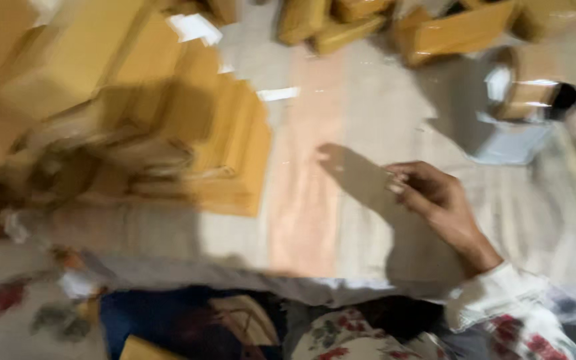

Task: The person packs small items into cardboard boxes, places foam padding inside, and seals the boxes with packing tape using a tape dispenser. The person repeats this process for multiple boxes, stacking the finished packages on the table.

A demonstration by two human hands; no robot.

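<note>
Head view, right hand (438, 200): fingers curled loosely, holding nothing, hovering over the pale cloth (368, 220).
Left hand: out of sight.
Tape roll (531, 90): beyond the fingers, to their right, well apart.
Yellow packets (168, 127): stacked left of the fingers, blurred.

My right hand (438, 200) hangs over the pale cloth-covered floor (315, 200), its fingers (401, 181) loosely curled and holding nothing that I can make out; the view is blurred. Its shadow falls just to the left. A stack of tan flat packets (188, 133) lies to the far left, well apart from my hand. More tan packets (448, 30) sit along the far edge, and a roll of brown tape (531, 90) lies far right. My floral sleeve (515, 313) shows near.
</note>
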